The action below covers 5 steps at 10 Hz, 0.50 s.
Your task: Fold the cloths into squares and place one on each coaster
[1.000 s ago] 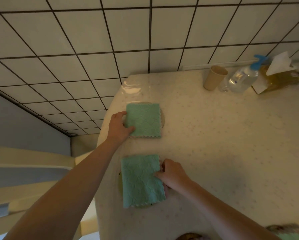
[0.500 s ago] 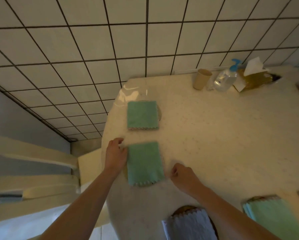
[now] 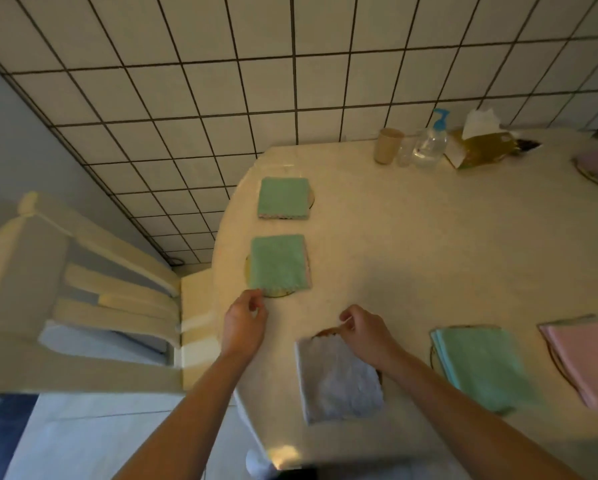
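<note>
Two green cloths (image 3: pixel 278 265) sit folded on coasters. Your right hand (image 3: pixel 368 332) pinches the grey cloth's (image 3: pixel 339 379) top edge; your left hand (image 3: pixel 243 323) hangs loosely curled, holding nothing. Next, square the grey one.

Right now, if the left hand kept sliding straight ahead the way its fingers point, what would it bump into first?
Probably the nearer green cloth on its coaster. The left hand sits just below that cloth's near-left corner, fingers curled towards it. Its height above the table is hard to judge.
</note>
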### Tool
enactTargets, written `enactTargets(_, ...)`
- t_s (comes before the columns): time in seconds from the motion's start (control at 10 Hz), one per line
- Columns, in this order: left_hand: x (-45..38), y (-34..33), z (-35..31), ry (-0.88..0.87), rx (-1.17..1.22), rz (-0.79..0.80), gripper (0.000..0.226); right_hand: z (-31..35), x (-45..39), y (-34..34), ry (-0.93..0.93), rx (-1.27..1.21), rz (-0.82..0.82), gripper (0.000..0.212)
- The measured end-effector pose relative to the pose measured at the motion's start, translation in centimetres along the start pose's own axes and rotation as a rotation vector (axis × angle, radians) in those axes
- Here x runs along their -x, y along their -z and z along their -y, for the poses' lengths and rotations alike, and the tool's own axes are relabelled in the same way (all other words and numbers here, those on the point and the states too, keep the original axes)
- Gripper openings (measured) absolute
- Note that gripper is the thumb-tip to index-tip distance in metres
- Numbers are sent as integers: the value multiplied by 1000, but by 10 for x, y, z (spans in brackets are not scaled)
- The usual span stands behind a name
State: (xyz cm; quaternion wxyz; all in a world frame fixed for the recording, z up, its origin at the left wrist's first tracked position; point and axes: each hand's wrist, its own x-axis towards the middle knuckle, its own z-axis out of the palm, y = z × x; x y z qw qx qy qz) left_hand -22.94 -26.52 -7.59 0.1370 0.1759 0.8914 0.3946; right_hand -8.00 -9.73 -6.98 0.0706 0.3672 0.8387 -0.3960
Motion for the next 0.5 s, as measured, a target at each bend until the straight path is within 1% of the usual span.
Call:
enactTargets(0.1, 64, -24, -14, 30, 21, -24, 22, -40, 41, 15, 53, 20, -42, 20)
enactTargets(0.2, 130, -53, -33, 64, 42, -56, 19, -87, 85, 36, 48, 29, -104, 20)
enactTargets(0.4, 263, -94, -76, 63, 86, -57, 20, -166, 177, 84, 42, -40, -109, 25)
enactTargets(0.5, 307, -107, -93, 57, 137, -70, 19, -189, 216, 94, 50, -73, -109, 25)
